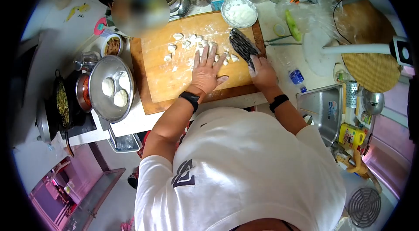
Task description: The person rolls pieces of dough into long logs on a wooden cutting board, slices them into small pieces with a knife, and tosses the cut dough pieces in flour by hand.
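Flour streaks the wooden board [170,83] on the bench [126,130], where the left hand [205,74] lies flat, fingers spread, among small dough pieces [186,44] that look light, soft and easily squashed, best pinched gently by their edges. The right hand [264,73] grips the near end of a dark ridged slab [241,44], probably stiff; just beyond stands a flour bowl [239,25], crowding its far end.

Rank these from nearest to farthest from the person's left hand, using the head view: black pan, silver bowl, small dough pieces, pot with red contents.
Measured from the left hand:
1. Small dough pieces: on the board, around its fingertips.
2. Silver bowl: left of the board.
3. Pot with red contents: just left of that bowl.
4. Black pan: farthest left.
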Demonstrator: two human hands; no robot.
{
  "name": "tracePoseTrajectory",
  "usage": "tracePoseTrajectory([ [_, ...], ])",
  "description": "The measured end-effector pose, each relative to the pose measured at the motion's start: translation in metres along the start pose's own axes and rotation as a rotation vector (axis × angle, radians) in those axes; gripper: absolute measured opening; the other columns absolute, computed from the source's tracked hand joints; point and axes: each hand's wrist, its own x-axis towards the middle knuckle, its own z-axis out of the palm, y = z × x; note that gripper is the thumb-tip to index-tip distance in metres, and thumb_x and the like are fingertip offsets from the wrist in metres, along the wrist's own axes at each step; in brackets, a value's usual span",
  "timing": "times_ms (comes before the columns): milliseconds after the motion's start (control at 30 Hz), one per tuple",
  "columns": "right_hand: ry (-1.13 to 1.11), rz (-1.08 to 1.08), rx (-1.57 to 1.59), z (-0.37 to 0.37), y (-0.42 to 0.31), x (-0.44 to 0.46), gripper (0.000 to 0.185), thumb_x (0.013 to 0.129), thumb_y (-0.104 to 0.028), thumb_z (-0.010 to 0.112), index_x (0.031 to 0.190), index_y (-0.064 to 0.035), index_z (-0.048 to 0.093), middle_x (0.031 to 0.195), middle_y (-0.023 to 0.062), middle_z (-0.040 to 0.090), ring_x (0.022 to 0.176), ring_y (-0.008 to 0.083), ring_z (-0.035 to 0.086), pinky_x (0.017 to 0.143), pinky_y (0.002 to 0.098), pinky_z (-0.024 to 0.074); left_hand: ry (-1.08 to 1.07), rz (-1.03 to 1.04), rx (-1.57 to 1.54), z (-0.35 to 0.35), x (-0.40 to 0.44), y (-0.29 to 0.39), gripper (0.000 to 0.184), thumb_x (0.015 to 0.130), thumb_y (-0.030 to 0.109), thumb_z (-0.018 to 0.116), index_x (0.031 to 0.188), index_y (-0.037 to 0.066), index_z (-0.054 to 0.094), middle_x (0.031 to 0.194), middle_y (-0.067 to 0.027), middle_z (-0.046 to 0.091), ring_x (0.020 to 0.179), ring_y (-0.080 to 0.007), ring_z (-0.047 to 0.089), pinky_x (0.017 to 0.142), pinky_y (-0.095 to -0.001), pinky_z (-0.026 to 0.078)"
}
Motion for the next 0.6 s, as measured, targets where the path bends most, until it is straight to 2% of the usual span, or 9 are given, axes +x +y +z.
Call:
tracePoseTrajectory([
  [67, 0.018, -0.103, 0.082, -0.005, -0.004, 0.003, 0.037, 0.084, -0.020, 0.065, 0.117, -0.0049, 0.063, 0.098, 0.0171, 0.061, 0.094, 0.0374, 0.059, 0.084, 0.0463, 0.0502, 0.005, 0.070, 0.150, 0.005, 0.016, -0.008, 0.075, 0.085, 0.054, 0.065, 0.151, 0.026, 0.041, 0.162, -0.0191, 0.020, 0.150, -0.0402, 0.016, 0.120, -0.0586, 0.011],
  [100, 0.015, -0.104, 0.106, -0.004, -0.005, 0.004, 0.032, 0.081, -0.019, 0.066, 0.110, -0.0046, 0.065, 0.097, 0.0171, 0.060, 0.098, 0.0372, 0.057, 0.087, 0.0463, 0.0488, 0.035, 0.013, 0.157, -0.001, 0.022, -0.018, 0.064, 0.089, 0.045, 0.064, 0.148, 0.029, 0.045, 0.163, -0.0164, 0.020, 0.150, -0.0380, 0.017, 0.120, -0.0585, 0.010],
  [200, -0.022, -0.109, 0.153, -0.016, -0.008, 0.014, 0.028, 0.080, -0.019, 0.070, 0.104, -0.0049, 0.066, 0.096, 0.0166, 0.059, 0.096, 0.0373, 0.057, 0.085, 0.0465, 0.0490, 0.182, -0.091, 0.186, -0.011, 0.018, -0.061, 0.054, 0.088, 0.032, 0.066, 0.141, 0.031, 0.053, 0.158, -0.0168, 0.032, 0.147, -0.0394, 0.025, 0.118, -0.0606, 0.015],
  [233, 0.048, -0.092, 0.213, -0.021, -0.011, 0.022, 0.020, 0.080, -0.017, 0.071, 0.095, -0.0051, 0.064, 0.092, 0.0156, 0.058, 0.093, 0.0378, 0.058, 0.084, 0.0474, 0.0488, 0.175, -0.159, 0.176, -0.019, 0.014, -0.071, 0.056, 0.087, 0.032, 0.067, 0.142, 0.030, 0.053, 0.159, -0.0167, 0.029, 0.148, -0.0385, 0.022, 0.118, -0.0609, 0.014],
  [333, 0.177, -0.044, 0.294, -0.032, -0.009, 0.065, 0.016, 0.082, -0.015, 0.071, 0.090, -0.0055, 0.062, 0.089, 0.0150, 0.058, 0.088, 0.0378, 0.059, 0.080, 0.0476, 0.0494, 0.208, -0.340, 0.256, -0.032, 0.000, -0.090, 0.060, 0.087, 0.041, 0.067, 0.142, 0.025, 0.052, 0.155, -0.0229, 0.034, 0.144, -0.0441, 0.028, 0.116, -0.0612, 0.020],
  [400, 0.181, -0.030, 0.277, -0.040, -0.010, 0.097, 0.014, 0.082, -0.014, 0.071, 0.087, -0.0059, 0.061, 0.088, 0.0149, 0.060, 0.085, 0.0379, 0.060, 0.078, 0.0475, 0.0499, 0.264, -0.331, 0.185, -0.021, -0.008, -0.097, 0.063, 0.087, 0.044, 0.067, 0.143, 0.022, 0.051, 0.153, -0.0255, 0.036, 0.143, -0.0459, 0.030, 0.115, -0.0594, 0.022],
  [467, 0.226, -0.034, 0.213, -0.039, -0.009, 0.127, 0.018, 0.080, -0.009, 0.071, 0.097, -0.0066, 0.066, 0.092, 0.0158, 0.064, 0.088, 0.0374, 0.062, 0.078, 0.0456, 0.0505, 0.312, -0.302, 0.139, -0.018, -0.011, -0.084, 0.067, 0.087, 0.047, 0.066, 0.144, 0.014, 0.050, 0.147, -0.0313, 0.040, 0.139, -0.0494, 0.034, 0.115, -0.0539, 0.027],
  [533, 0.184, -0.029, 0.183, -0.037, -0.010, 0.152, 0.019, 0.080, -0.009, 0.070, 0.098, -0.0067, 0.066, 0.096, 0.0160, 0.065, 0.092, 0.0368, 0.063, 0.080, 0.0450, 0.0516, 0.272, -0.158, 0.179, -0.024, -0.014, -0.053, 0.063, 0.089, 0.044, 0.066, 0.143, 0.015, 0.050, 0.147, -0.0284, 0.042, 0.137, -0.0501, 0.036, 0.114, -0.0529, 0.030],
  [600, 0.137, -0.027, 0.152, -0.030, -0.011, 0.170, 0.020, 0.080, -0.010, 0.070, 0.100, -0.0068, 0.067, 0.100, 0.0162, 0.066, 0.096, 0.0361, 0.064, 0.082, 0.0445, 0.0527, 0.235, -0.148, 0.077, -0.021, -0.027, -0.033, 0.061, 0.089, 0.041, 0.067, 0.143, 0.017, 0.051, 0.149, -0.0276, 0.039, 0.138, -0.0483, 0.035, 0.115, -0.0530, 0.029],
])
